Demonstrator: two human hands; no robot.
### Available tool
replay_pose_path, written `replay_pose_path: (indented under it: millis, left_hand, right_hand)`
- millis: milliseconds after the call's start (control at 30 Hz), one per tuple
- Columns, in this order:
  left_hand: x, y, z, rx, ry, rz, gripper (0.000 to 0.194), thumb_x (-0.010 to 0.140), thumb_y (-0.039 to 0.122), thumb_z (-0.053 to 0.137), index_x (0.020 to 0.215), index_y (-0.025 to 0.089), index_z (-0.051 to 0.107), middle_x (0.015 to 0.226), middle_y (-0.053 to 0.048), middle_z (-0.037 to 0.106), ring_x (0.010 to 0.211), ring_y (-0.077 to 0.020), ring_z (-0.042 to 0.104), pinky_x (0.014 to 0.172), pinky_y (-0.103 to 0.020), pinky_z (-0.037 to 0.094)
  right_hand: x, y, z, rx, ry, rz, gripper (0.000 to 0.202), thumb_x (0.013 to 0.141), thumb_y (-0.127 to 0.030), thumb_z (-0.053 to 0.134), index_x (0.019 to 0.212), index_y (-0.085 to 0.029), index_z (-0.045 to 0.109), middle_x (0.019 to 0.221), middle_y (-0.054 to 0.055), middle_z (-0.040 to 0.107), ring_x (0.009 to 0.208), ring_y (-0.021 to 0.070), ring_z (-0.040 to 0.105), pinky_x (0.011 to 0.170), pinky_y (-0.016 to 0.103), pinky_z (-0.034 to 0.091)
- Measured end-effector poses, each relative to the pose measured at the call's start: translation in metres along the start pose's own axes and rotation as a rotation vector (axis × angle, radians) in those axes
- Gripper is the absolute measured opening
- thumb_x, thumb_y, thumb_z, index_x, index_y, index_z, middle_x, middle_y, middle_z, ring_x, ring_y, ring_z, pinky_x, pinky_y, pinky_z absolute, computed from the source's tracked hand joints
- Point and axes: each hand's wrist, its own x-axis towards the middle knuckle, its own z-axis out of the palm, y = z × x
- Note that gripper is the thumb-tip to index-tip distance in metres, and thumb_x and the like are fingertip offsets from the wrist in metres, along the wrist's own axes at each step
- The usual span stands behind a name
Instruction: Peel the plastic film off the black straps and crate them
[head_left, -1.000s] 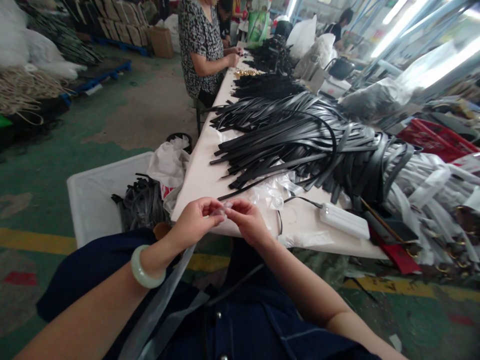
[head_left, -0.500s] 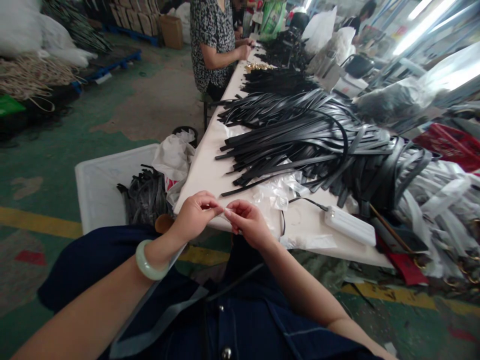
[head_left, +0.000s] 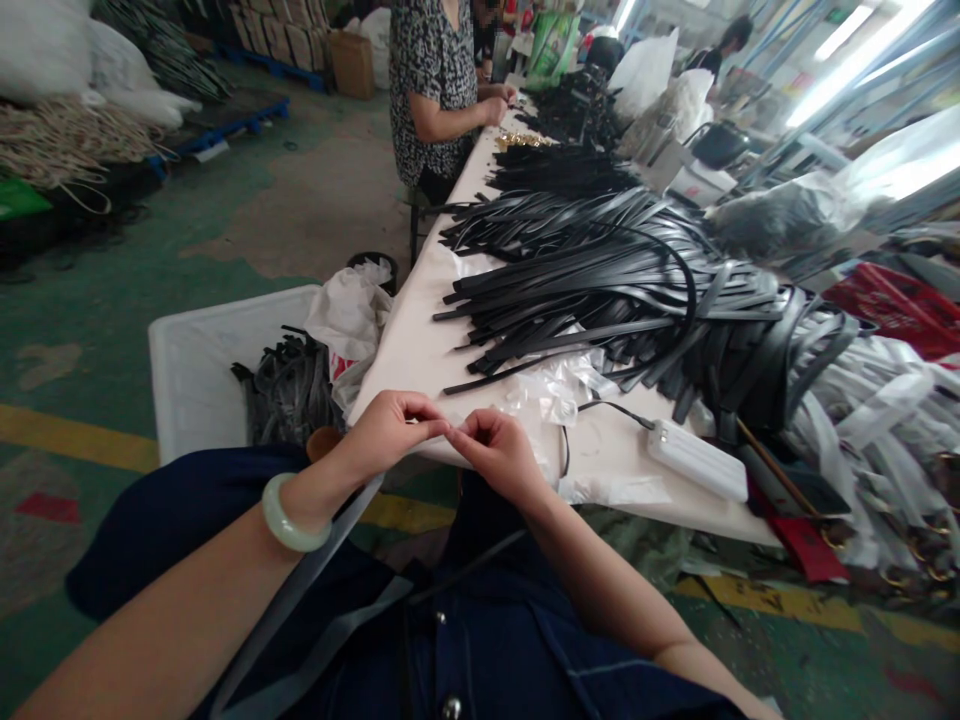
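Note:
My left hand (head_left: 394,430) and my right hand (head_left: 499,450) meet fingertip to fingertip over the near edge of the white table (head_left: 409,350). Both are pinched closed; whatever lies between the fingertips is too small to make out. A pale green bangle (head_left: 289,515) circles my left wrist. Below that wrist a grey strap (head_left: 322,560) runs down across my lap. Beyond my hands, long black straps (head_left: 540,290) lie in a thick pile on the table, their cut ends pointing left.
Left of the table stands a white bin (head_left: 199,370) with dark straps (head_left: 289,385) inside. A white power strip (head_left: 696,460) with a black cable lies to the right. At the table's far end a person (head_left: 435,90) works with both hands.
The fingertips have drawn closer together, and both hands sit slightly lower in the picture. More of the grey strap shows under my left wrist.

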Motion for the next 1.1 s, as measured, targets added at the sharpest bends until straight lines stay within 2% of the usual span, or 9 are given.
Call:
replay_pose_path:
  millis: [133, 233, 300, 367, 533, 700, 800, 900, 1100]
  left_hand:
    - [0.000, -0.006, -0.004, 0.059, 0.083, -0.022, 0.020, 0.066, 0.032, 0.071, 0.064, 0.012, 0.070, 0.062, -0.002, 0.063, 0.060, -0.0129, 0.052, 0.058, -0.023, 0.038]
    - [0.000, -0.009, -0.007, 0.095, 0.135, -0.037, 0.018, 0.065, 0.030, 0.069, 0.064, 0.012, 0.068, 0.059, -0.001, 0.062, 0.058, -0.0116, 0.049, 0.056, -0.022, 0.035]
    - [-0.002, -0.008, -0.007, 0.099, 0.155, -0.045, 0.018, 0.064, 0.030, 0.069, 0.063, 0.012, 0.067, 0.057, 0.000, 0.060, 0.056, -0.0108, 0.048, 0.054, -0.021, 0.033]
    - [-0.003, -0.005, -0.008, 0.090, 0.165, -0.061, 0.020, 0.063, 0.032, 0.071, 0.063, 0.012, 0.066, 0.056, 0.001, 0.058, 0.054, -0.0102, 0.045, 0.052, -0.021, 0.032]
    - [-0.006, -0.004, -0.012, 0.095, 0.147, -0.056, 0.024, 0.061, 0.034, 0.074, 0.063, 0.012, 0.066, 0.056, 0.001, 0.057, 0.054, -0.0104, 0.045, 0.052, -0.022, 0.031]
    - [-0.007, -0.006, -0.019, 0.190, 0.150, 0.106, 0.017, 0.072, 0.025, 0.062, 0.062, 0.012, 0.067, 0.063, -0.002, 0.062, 0.062, -0.0127, 0.053, 0.061, -0.024, 0.037]
    - [-0.009, -0.002, -0.021, 0.231, 0.144, 0.159, 0.020, 0.077, 0.025, 0.058, 0.062, 0.013, 0.066, 0.065, -0.003, 0.063, 0.065, -0.0134, 0.055, 0.065, -0.024, 0.039]
    - [-0.010, 0.003, -0.022, 0.228, 0.108, 0.134, 0.024, 0.079, 0.031, 0.060, 0.066, 0.013, 0.068, 0.068, -0.003, 0.065, 0.067, -0.0142, 0.056, 0.065, -0.025, 0.039]
    - [-0.010, 0.004, -0.022, 0.215, 0.066, 0.100, 0.025, 0.079, 0.036, 0.063, 0.072, 0.014, 0.070, 0.074, -0.002, 0.068, 0.072, -0.0157, 0.059, 0.068, -0.025, 0.040]
  right_hand:
    - [0.017, 0.003, -0.022, -0.369, -0.061, -0.156, 0.019, 0.082, -0.033, 0.068, 0.090, -0.016, 0.069, 0.069, 0.001, 0.062, 0.060, 0.0125, 0.053, 0.057, 0.024, 0.042]
    - [0.044, 0.010, -0.046, -0.778, -0.045, -0.360, 0.034, 0.084, -0.024, 0.066, 0.117, -0.015, 0.065, 0.102, 0.010, 0.067, 0.090, 0.0213, 0.059, 0.084, 0.034, 0.047]
    - [0.061, 0.017, -0.055, -0.975, -0.121, -0.454, 0.037, 0.086, -0.025, 0.066, 0.122, -0.016, 0.064, 0.114, 0.012, 0.065, 0.104, 0.0252, 0.054, 0.093, 0.037, 0.043]
    - [0.075, 0.024, -0.056, -1.068, -0.204, -0.476, 0.031, 0.087, -0.026, 0.064, 0.117, -0.018, 0.068, 0.112, 0.010, 0.065, 0.104, 0.0252, 0.054, 0.093, 0.036, 0.043]
    - [0.085, 0.022, -0.052, -1.060, -0.181, -0.500, 0.021, 0.094, -0.023, 0.052, 0.098, -0.016, 0.071, 0.098, 0.009, 0.068, 0.094, 0.0216, 0.058, 0.088, 0.032, 0.043]
    - [0.065, -0.013, -0.060, -0.926, -0.019, -0.603, 0.020, 0.096, -0.023, 0.046, 0.100, -0.014, 0.064, 0.092, 0.010, 0.067, 0.085, 0.0206, 0.059, 0.080, 0.030, 0.043]
    - [0.046, -0.037, -0.057, -0.858, -0.066, -0.660, 0.021, 0.096, -0.025, 0.044, 0.096, -0.015, 0.063, 0.088, 0.009, 0.066, 0.080, 0.0193, 0.059, 0.074, 0.027, 0.041]
    - [0.032, -0.052, -0.048, -0.902, -0.128, -0.630, 0.023, 0.097, -0.026, 0.043, 0.091, -0.014, 0.062, 0.081, 0.008, 0.065, 0.074, 0.0186, 0.058, 0.068, 0.028, 0.037]
    - [0.027, -0.053, -0.044, -0.927, -0.148, -0.546, 0.026, 0.096, -0.026, 0.041, 0.083, -0.015, 0.061, 0.072, 0.005, 0.062, 0.064, 0.0163, 0.054, 0.062, 0.028, 0.031]
